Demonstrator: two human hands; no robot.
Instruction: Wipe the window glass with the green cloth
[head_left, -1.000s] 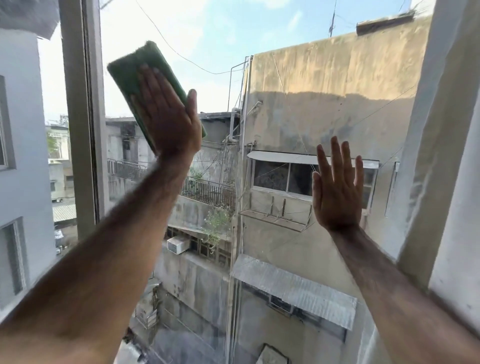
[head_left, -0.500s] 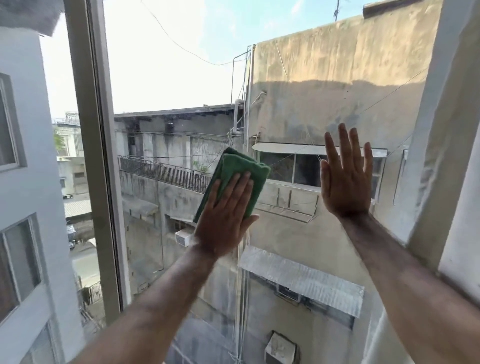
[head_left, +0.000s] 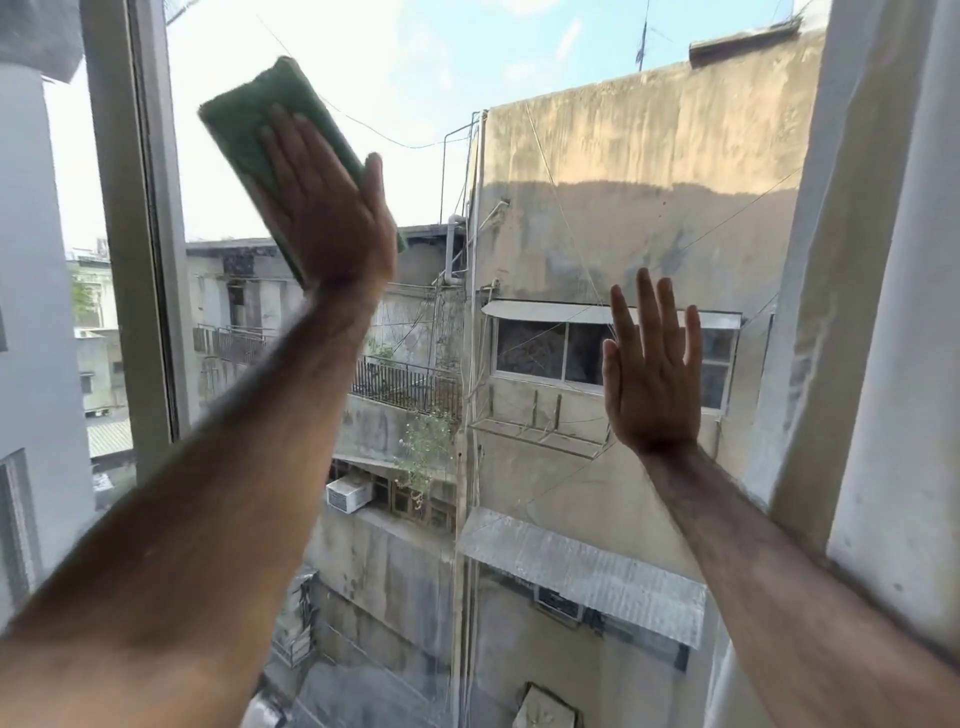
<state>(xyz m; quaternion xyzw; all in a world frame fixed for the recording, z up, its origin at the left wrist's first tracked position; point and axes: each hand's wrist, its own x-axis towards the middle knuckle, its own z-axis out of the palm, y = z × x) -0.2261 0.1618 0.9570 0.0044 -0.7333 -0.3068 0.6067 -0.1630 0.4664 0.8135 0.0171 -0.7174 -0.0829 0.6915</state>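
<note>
The window glass (head_left: 545, 156) fills the middle of the view, with buildings and sky behind it. My left hand (head_left: 327, 202) lies flat on the folded green cloth (head_left: 249, 119) and presses it against the upper left part of the pane. The cloth's lower half is hidden under my palm. My right hand (head_left: 652, 374) rests flat on the glass at the lower right, fingers spread and pointing up, holding nothing.
A grey window frame post (head_left: 137, 234) stands at the left, close to the cloth. A pale wall reveal (head_left: 883, 312) borders the pane on the right, next to my right forearm.
My left hand has swept the cloth from the middle of the pane up and to the left. My right hand has stayed pressed on the glass.
</note>
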